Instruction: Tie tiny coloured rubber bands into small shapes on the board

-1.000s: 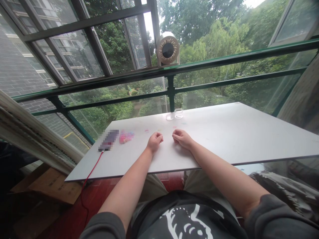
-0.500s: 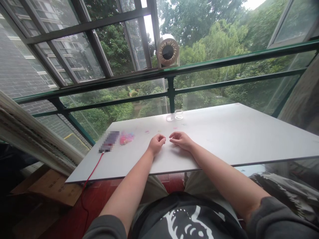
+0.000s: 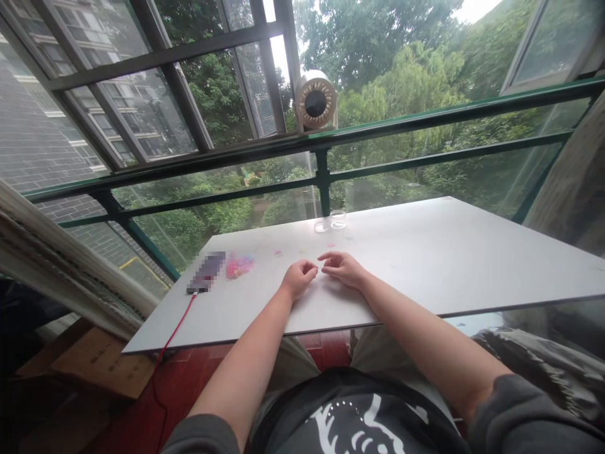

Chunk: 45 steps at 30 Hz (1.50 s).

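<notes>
My left hand (image 3: 300,279) rests on the white table (image 3: 425,258) near its front edge. Its fingers are curled with thumb and forefinger pressed together; whatever may be between them is too small to make out. Just to its right, fingertips close by, lies my right hand (image 3: 344,268). The right forefinger is stretched out above the other, bent fingers, and I see nothing held there. Beyond the hands are small pink pieces (image 3: 331,244) and a faint bluish piece (image 3: 349,238). A heap of pink and multicoloured small pieces (image 3: 239,267) lies to the left.
Two clear round dishes (image 3: 337,221) stand at the table's back edge. At the left lies a blurred dark device (image 3: 208,270) with a red cable (image 3: 178,321) running off the front edge. A round fan-like device (image 3: 316,104) sits by the green railing (image 3: 401,125).
The fingertips of both hands have come slightly closer together, and the right forefinger reaches further out toward the left hand. The view has shifted slightly.
</notes>
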### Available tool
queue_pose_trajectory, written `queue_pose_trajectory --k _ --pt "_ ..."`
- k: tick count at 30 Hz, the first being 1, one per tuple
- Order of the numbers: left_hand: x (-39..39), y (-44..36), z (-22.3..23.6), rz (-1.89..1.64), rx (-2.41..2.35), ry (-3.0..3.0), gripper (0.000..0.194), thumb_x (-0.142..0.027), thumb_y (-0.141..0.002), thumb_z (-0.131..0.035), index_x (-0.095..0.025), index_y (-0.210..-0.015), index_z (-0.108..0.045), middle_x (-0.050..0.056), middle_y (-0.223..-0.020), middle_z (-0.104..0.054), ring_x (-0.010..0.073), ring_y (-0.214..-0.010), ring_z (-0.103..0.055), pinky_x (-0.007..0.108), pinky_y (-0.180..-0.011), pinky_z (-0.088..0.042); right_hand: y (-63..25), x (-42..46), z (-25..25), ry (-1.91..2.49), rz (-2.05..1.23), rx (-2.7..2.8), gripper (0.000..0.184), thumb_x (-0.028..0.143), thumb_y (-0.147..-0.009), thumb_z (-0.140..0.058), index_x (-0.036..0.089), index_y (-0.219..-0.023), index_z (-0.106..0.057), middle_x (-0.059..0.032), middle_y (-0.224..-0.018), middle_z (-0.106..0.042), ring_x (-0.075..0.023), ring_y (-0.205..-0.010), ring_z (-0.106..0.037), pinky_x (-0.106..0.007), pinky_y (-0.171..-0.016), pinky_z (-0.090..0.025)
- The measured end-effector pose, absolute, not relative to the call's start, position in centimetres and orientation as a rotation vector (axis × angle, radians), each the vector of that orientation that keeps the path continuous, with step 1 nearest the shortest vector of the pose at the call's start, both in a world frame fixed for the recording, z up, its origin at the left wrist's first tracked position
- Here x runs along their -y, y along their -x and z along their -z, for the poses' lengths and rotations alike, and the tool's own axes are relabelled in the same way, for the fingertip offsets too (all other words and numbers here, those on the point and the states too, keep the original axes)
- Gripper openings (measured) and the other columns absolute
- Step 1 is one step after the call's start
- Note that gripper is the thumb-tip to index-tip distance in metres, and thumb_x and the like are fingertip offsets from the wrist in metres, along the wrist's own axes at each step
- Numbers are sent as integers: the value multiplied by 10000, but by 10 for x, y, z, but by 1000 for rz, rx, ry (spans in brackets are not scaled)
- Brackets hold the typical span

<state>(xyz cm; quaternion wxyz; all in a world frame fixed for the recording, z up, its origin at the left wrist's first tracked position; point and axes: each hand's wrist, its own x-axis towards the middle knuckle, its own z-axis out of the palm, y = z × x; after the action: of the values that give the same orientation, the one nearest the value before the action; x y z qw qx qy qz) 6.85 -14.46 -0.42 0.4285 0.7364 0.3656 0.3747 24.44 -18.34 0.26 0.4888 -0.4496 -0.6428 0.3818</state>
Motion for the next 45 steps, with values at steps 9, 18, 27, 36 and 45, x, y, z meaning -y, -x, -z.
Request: queue_pose_trajectory --k 9,18,27,36,45 --pt "145 -68 5 -914 -922 -1858 178 -322 -729 -596 -148 -759 -619 -2 -648 -586 101 -579 -488 229 -573 -382 -246 181 2 1188 -857 1609 220 280 -688 -627 134 -848 -666 3 -611 -593 -102 -528 -493 -233 -512 -387" --pt "143 -69 6 -936 -921 -1865 187 -329 -708 -611 -144 -739 -618 -2 -631 -575 100 -570 -478 230 -568 -377 -247 184 -2 1245 -820 1691 226 327 -653 -684 136 -773 -679 34 -516 -532 -87 -480 -423 -217 -468 -307" --pt "146 -69 2 -918 -922 -1882 173 -322 -696 -615 -149 -708 -614 -8 -619 -568 99 -570 -467 228 -567 -375 -246 184 -3 1255 -803 1708 155 282 -680 -629 135 -717 -661 0 -608 -608 -111 -560 -503 -234 -547 -383" --pt "149 -68 -2 -900 -946 -1891 162 -319 -712 -592 -158 -703 -609 -10 -627 -578 102 -566 -472 234 -569 -380 -246 183 -2 1261 -773 1712 130 264 -695 -606 141 -715 -643 3 -583 -589 -113 -551 -497 -232 -536 -386" --pt "149 -68 0 -900 -936 -1880 175 -330 -726 -577 -156 -720 -593 -4 -643 -581 101 -561 -476 233 -559 -375 -245 183 -3 1258 -758 1703 121 269 -680 -609 148 -686 -606 19 -566 -556 -103 -537 -469 -229 -523 -366"
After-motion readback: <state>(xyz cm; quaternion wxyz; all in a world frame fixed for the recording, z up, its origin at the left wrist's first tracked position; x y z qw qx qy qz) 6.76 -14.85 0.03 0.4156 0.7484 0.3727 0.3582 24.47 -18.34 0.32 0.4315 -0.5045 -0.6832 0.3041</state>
